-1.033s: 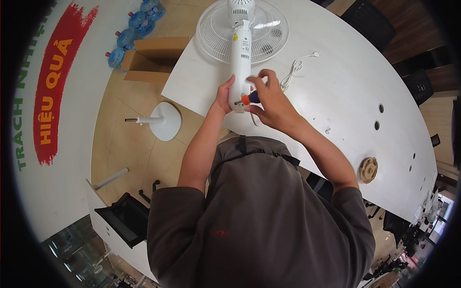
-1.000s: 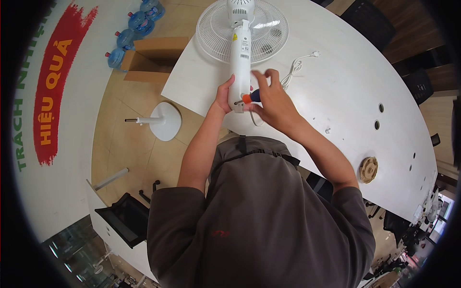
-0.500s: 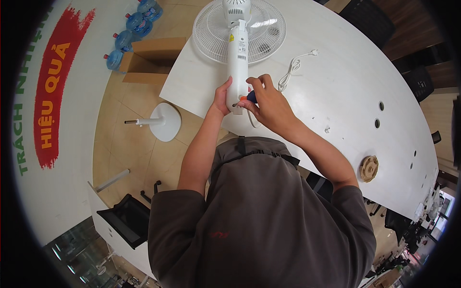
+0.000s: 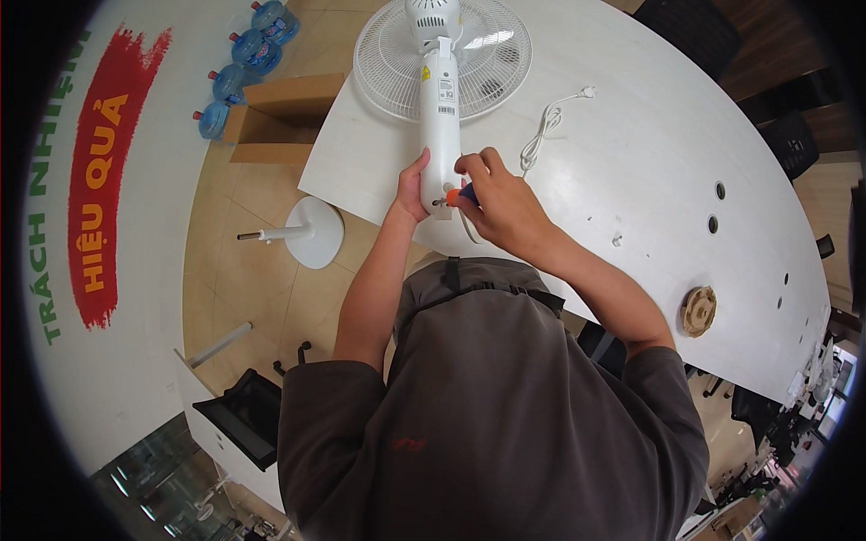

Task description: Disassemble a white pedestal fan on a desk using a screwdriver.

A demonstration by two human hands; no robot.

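Observation:
A white electric fan (image 4: pixel 441 126) lies on the table, its round grille (image 4: pixel 379 72) at the far end and its column pointing toward me. My left hand (image 4: pixel 412 191) is closed around the left side of the column's near end. In my right hand (image 4: pixel 507 206) is a screwdriver (image 4: pixel 454 197) with an orange and dark blue handle, pinched between the fingers. Its shaft lies across the lower end of the column, pointing left. Whether the tip sits in a screw is too small to tell. A white cable loops below my right hand.
A coiled white power cord (image 4: pixel 538 144) lies right of the fan on the white table (image 4: pixel 622 162). Farther right is a brown moulded piece (image 4: pixel 698 312). At the left, a round white base with a pole (image 4: pixel 316 233), an open cardboard box (image 4: pixel 287 104) and several water bottles (image 4: pixel 257 52) stand on the floor.
The view has shifted slightly. More of the screwdriver's orange part shows now, as my right-hand fingers have changed position on the handle. My left hand keeps its hold on the fan.

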